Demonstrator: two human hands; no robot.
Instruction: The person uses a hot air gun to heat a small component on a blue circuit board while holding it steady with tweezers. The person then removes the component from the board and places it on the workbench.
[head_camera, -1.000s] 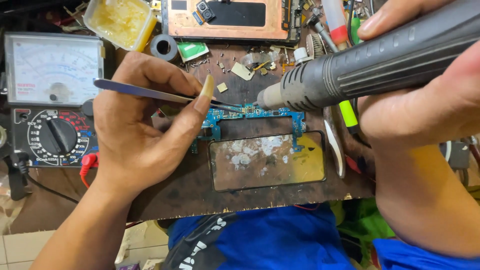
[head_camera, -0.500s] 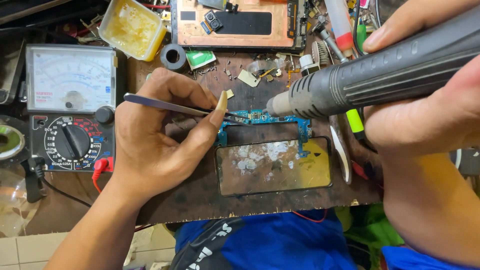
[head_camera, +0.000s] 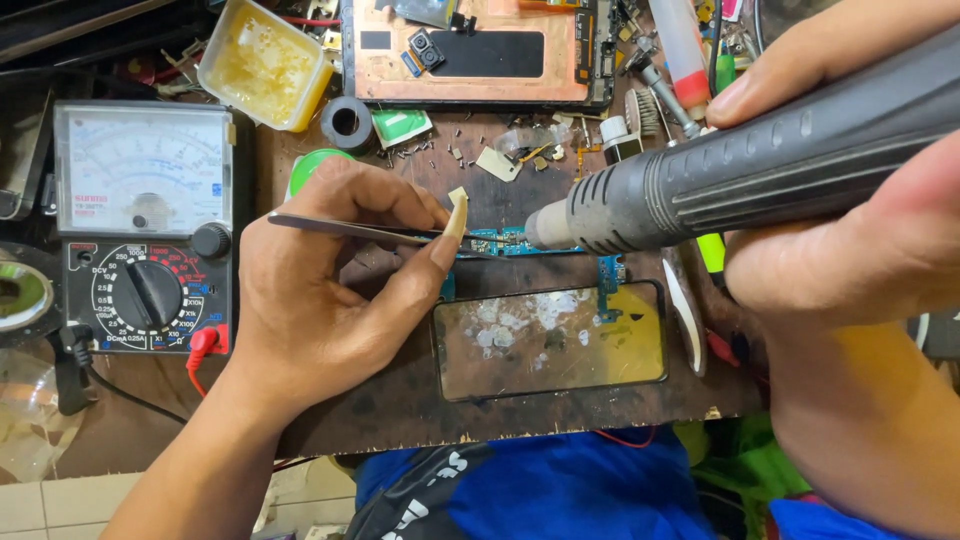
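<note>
While the right hand (head_camera: 850, 250) is wrapped around the grey hot-air handpiece (head_camera: 740, 170), its nozzle points at the blue circuit board (head_camera: 500, 243) lying on the dark tabletop (head_camera: 400, 400), just above a glass phone panel (head_camera: 550, 340). The left hand (head_camera: 330, 290) is pinched on slim tweezers (head_camera: 350, 230), whose tips rest on the board just beside the nozzle mouth; one long fingernail stands up over them. Both hands are thus closed on their tools and sit close together over the board.

To do this step well, I judge that the nozzle should stay a little off the board and circle gently, so the heat spreads and nearby parts are not scorched. The tweezers should press only lightly, testing the part rather than prying, since forcing it could tear pads. The left fingers are near the hot air and would be better kept back. An analogue multimeter (head_camera: 145, 220) sits well to the left, and an opened phone back (head_camera: 470, 50) lies beyond the board.
</note>
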